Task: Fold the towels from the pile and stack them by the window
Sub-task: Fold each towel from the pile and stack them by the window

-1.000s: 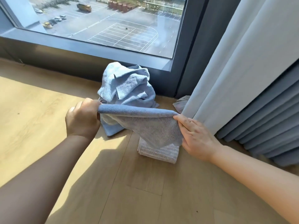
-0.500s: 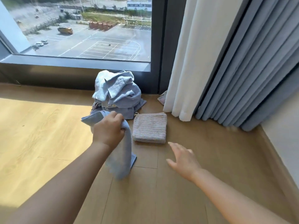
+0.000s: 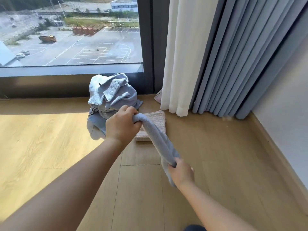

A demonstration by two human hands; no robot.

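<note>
A blue towel (image 3: 158, 139) hangs stretched in the air between two hands, bunched into a thick rope that slants from upper left down to lower right above the wooden floor (image 3: 50, 147). The left hand (image 3: 122, 125) grips its upper end in a closed fist, knuckles toward the camera. The right hand (image 3: 180, 174) holds the lower end, fingers curled round the cloth, and a short tail of towel seems to hang below that hand, though it is partly hidden. Behind the stretched towel, a folded pink-and-white towel (image 3: 157, 121) lies flat on the floor, partly covered from view. Just to its left, touching the dark frame under the window (image 3: 71, 39), sits a loose pile of crumpled blue towels (image 3: 111, 94). To the right hang a white curtain (image 3: 181, 55) and, beside it, a grey-blue pleated curtain (image 3: 241, 64), both reaching the floor.
</note>
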